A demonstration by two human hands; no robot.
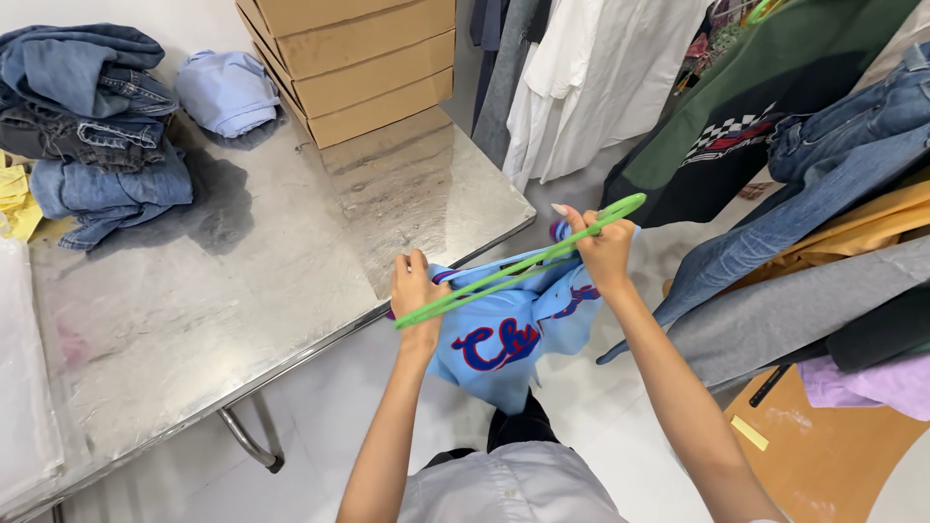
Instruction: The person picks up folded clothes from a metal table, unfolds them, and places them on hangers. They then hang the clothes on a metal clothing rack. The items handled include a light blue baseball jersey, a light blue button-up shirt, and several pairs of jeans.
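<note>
Steel table (291, 252) bears folded jeans (92, 126) and cardboard boxes (358, 58).

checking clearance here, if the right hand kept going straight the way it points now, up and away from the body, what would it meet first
Probably the dark green garment hanging just beyond the right hand, which grips the green hanger and light blue jersey. Depth is unclear, so the gap may be wider than it looks.
</note>
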